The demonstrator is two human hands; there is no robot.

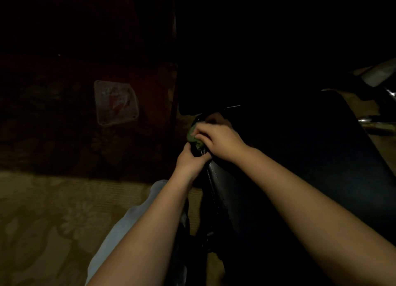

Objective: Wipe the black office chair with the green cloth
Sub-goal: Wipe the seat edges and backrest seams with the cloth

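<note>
Right hand clutches the bunched green cloth, left hand grips the black office chair by its edge (dim light); best to brace there and rub along the seam.

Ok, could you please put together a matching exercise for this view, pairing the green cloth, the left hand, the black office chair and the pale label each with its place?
Things:
1 green cloth
2 left hand
3 black office chair
4 pale label

Places:
A on the dark red surface at the left
B bunched under the right hand
C gripping the chair's edge just below the cloth
D filling the right half of the view

Pairs: 1-B; 2-C; 3-D; 4-A
</note>
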